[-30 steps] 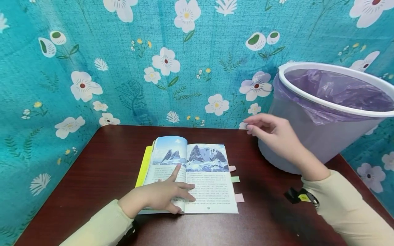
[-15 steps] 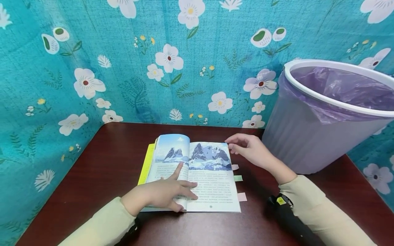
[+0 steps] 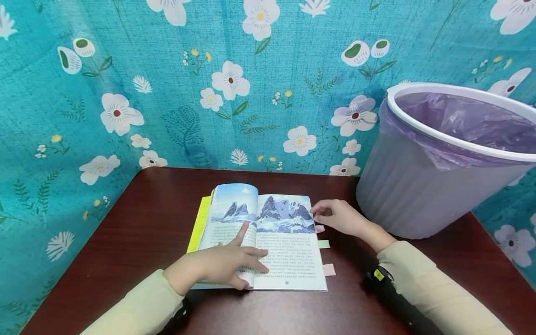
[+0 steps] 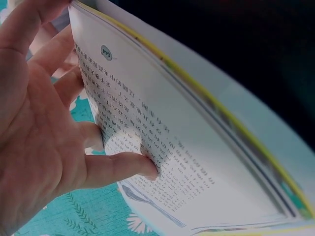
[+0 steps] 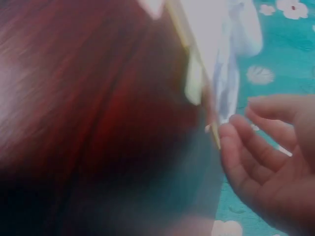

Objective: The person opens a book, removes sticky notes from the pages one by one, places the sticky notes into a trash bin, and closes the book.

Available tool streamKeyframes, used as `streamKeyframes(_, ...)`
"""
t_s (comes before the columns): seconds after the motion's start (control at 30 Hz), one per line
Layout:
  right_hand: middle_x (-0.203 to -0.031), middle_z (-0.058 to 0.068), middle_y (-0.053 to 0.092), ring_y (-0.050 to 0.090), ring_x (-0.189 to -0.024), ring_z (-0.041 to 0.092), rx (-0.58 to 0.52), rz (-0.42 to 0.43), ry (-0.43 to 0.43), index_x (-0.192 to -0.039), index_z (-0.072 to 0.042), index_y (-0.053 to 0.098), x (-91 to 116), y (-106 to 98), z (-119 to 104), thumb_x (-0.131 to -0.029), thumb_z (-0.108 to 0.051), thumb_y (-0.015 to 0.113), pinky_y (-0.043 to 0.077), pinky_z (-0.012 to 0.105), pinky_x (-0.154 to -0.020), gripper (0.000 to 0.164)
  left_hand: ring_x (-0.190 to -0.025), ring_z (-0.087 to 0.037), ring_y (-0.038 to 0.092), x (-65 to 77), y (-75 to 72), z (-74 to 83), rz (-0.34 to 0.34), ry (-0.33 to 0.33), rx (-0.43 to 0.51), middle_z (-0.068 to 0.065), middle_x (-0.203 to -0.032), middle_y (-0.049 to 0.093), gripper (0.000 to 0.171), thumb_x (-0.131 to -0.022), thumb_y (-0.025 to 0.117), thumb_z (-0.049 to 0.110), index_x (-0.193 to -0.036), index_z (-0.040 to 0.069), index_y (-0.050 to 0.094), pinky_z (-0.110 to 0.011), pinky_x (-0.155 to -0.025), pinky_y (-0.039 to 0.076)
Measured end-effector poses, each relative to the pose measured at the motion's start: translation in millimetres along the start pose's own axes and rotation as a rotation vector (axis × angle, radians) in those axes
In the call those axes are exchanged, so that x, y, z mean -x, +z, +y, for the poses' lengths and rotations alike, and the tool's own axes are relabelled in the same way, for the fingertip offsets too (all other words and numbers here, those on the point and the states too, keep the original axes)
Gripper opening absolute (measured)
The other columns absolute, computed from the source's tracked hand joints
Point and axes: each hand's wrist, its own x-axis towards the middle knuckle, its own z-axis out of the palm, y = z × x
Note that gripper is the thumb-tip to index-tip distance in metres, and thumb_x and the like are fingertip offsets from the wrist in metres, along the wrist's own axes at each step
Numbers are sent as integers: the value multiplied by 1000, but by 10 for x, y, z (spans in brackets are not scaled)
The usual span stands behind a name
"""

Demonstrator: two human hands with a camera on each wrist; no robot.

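An open book (image 3: 289,260) lies on the dark table, mountain pictures at the top of both pages and print below. My left hand (image 3: 226,263) rests across the left page and centre fold with fingers spread; in the left wrist view its fingers press on the printed page (image 4: 147,137). At the book's right edge is my right hand (image 3: 341,217), its bent fingertips at the page edge just above the upper pink sticky tab (image 3: 319,229). A green tab (image 3: 324,244) and a lower pink tab (image 3: 329,270) stick out below. The right wrist view is blurred around the fingertips (image 5: 230,129).
A grey trash bin (image 3: 418,186) with a purple liner (image 3: 444,160) and white rim stands at the back right, close to my right hand. A yellow sheet or cover (image 3: 198,223) shows under the book's left side. Floral teal cloth (image 3: 176,93) hangs behind the table (image 3: 125,260).
My right hand has come from beside the bin, left and down to the page's top right corner, then lower along its edge. The left hand stays on the book.
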Motion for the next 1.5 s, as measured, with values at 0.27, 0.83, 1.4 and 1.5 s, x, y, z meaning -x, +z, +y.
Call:
streamKeyframes(0.27,-77,-1,60,49,-63,15,74,-71,44,-94,-12,68,79,64,54,-85,-12,73,41,29,-55,10,-141,-36,-16,3,12,-17,3,20,-6,10,-148,40,45,-86,74,27,-129,35,61,-49,-90,49)
streamKeyframes(0.83,-74,-1,57,49,-66,15,99,-102,23,-85,-13,62,34,117,44,-85,-12,72,43,29,-58,10,-143,-36,-11,50,15,-57,41,56,-3,7,-148,41,45,-86,74,24,-130,30,61,-52,-109,31)
streamKeyframes(1.4,-66,0,56,50,-61,16,32,-109,79,-79,-14,64,50,70,11,-86,-10,71,41,29,-53,10,-144,-33,2,90,-30,-88,127,-12,-1,-5,-153,34,56,-79,80,39,-130,24,62,-46,-98,44)
streamKeyframes(1.5,-65,2,58,53,-59,18,-6,-122,89,-82,-13,64,59,33,-16,-87,-11,71,44,30,-53,9,-143,-33,10,84,-56,-83,156,-32,4,-11,-155,29,56,-80,78,40,-129,19,62,-49,-105,37)
